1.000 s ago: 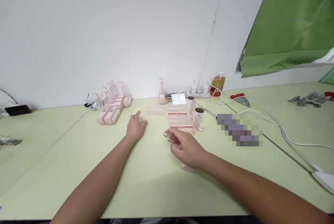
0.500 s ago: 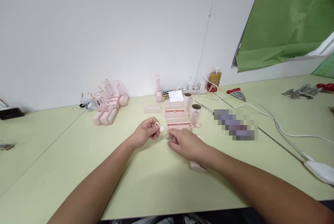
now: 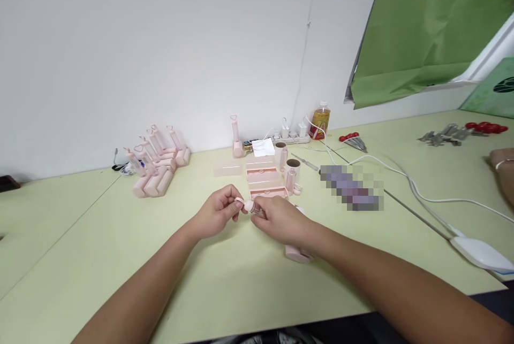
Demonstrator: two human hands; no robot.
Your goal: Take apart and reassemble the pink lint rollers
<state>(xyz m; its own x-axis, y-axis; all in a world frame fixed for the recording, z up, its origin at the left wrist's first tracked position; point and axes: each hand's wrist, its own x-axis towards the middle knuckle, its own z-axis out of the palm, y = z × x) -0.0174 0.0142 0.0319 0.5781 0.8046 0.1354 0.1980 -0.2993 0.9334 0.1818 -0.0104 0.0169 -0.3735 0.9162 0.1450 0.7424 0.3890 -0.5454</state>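
Observation:
My left hand (image 3: 217, 213) pinches a pale pink cap with a loop handle (image 3: 248, 206). My right hand (image 3: 283, 220) is closed round a clear tube (image 3: 256, 209), mostly covered by the fingers. The cap meets the tube's open end between both hands; how far it sits in cannot be made out. Below my right wrist lies a pink rounded block (image 3: 297, 254), partly hidden. Just beyond the hands are open pink boxes (image 3: 268, 194) with clear lids.
Several pink holders with upright heart-topped tubes (image 3: 155, 183) stand at left; a single one (image 3: 237, 148) is near the wall. Cardboard-cored rolls (image 3: 293, 165), a screwdriver (image 3: 305, 162), a bottle (image 3: 320, 122), red-handled pliers (image 3: 353, 142), a power strip (image 3: 299, 139) and white cables lie behind and right.
The cap in my left hand and the tube in my right hand were apart; now they touch end to end. The camera view has shifted slightly to the right.

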